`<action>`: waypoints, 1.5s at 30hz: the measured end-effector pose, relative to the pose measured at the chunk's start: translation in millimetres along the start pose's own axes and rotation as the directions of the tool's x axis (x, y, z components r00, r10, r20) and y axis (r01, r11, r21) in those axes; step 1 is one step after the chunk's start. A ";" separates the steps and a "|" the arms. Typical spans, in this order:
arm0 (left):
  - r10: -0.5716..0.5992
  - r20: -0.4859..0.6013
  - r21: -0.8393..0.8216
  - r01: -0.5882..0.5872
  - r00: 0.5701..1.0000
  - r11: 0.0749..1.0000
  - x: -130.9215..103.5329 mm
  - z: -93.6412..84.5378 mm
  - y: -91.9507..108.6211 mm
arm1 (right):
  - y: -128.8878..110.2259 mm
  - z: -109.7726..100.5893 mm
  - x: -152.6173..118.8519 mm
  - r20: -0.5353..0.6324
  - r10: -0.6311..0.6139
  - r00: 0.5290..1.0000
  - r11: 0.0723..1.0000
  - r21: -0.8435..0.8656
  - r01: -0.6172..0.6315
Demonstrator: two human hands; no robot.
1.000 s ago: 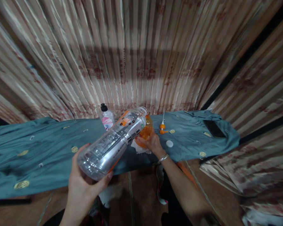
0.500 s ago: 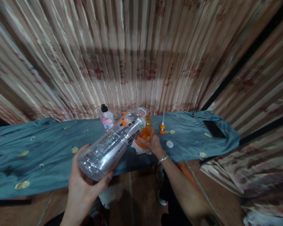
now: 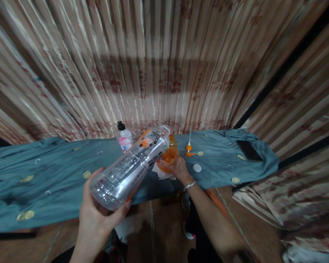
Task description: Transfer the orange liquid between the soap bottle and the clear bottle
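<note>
Over the cloth-covered counter (image 3: 71,157), the left hand (image 3: 95,215) is keeping its grip around the base of a large clear bottle (image 3: 126,173), holding it aslant with its mouth at the top of an orange bottle (image 3: 172,146). The right hand (image 3: 178,168), wearing a silvery bracelet (image 3: 190,185) at the wrist, is closing its grip around the orange bottle. Compared with the two earlier frames, both hands and both bottles are staying almost exactly in place, and the things around them are showing no clear shift.

The clear bottle is glinting, its thin ribbed plastic narrowing at the waist beneath a silver and orange label; whether liquid is running through its neck is too unclear to tell. The orange bottle is showing translucent, rounded walls, and a crumpled white tissue (image 3: 164,175) is lying at its base. To the right, an orange pump head (image 3: 189,148) with a slim pale tube is resting near a flat round white cap (image 3: 197,168). Farther right, a dark, flat rectangular phone (image 3: 249,150) is lying on the wrinkled blue-green fabric. A black-topped bottle (image 3: 124,138) with a pink label is standing behind the clear bottle, before a pleated, flower-patterned curtain (image 3: 164,44).
</note>
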State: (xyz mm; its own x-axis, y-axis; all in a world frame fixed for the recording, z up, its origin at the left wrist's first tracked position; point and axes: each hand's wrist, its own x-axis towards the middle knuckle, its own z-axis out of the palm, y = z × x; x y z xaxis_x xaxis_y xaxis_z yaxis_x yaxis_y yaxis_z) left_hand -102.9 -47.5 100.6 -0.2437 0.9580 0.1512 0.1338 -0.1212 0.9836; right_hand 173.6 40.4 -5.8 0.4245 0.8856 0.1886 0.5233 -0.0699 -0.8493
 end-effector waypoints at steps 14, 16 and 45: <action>-0.006 -0.004 -0.012 0.006 1.000 1.000 0.6 -0.6 -3.3 | -5.1 -2.6 -0.7 0.003 0.012 1.000 1.000 0.013 -0.012; -0.010 -0.001 -0.006 0.010 1.000 1.000 0.9 -1.0 -3.7 | -6.1 -3.6 -1.0 0.019 0.012 1.000 1.000 0.021 -0.013; 0.003 0.015 -0.027 -0.003 1.000 1.000 2.5 -2.6 -8.4 | 0.1 -1.0 0.1 0.004 0.011 1.000 1.000 0.002 -0.011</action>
State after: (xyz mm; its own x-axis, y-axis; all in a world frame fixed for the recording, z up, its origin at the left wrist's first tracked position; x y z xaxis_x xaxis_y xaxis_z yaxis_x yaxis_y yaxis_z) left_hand -107.1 -44.8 93.0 -0.2287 0.9614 0.1528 0.1089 -0.1307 0.9854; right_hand 174.5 40.1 -5.4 0.4272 0.8867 0.1770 0.5168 -0.0788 -0.8525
